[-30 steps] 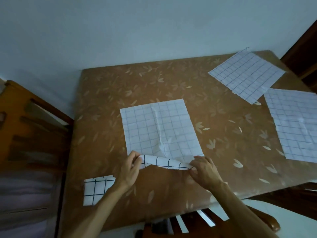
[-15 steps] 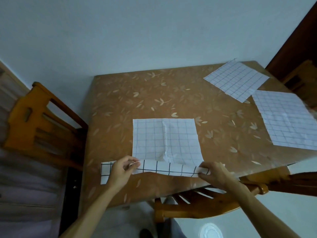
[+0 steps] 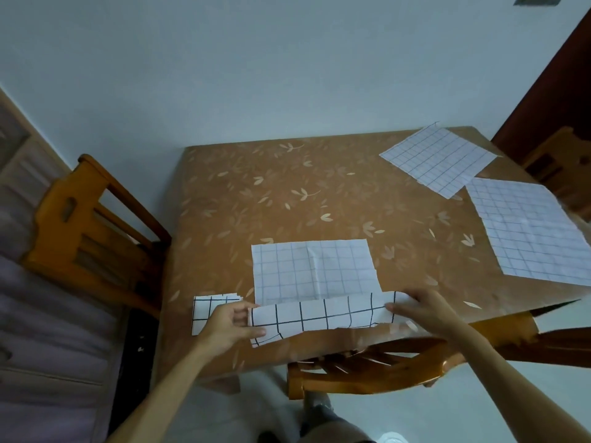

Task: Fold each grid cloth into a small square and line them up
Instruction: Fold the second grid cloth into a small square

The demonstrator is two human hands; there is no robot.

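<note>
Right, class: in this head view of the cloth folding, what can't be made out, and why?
1. Folded square: its right part, hidden by the left hand, head view.
2. Cloth being folded: the part under its raised near strip, hidden by that strip, head view.
3. Far-right cloth: its right corner, cut off by the frame edge, head view.

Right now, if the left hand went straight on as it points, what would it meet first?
The left hand points right along the grid cloth flap it holds; next in line, probably the right hand.
</note>
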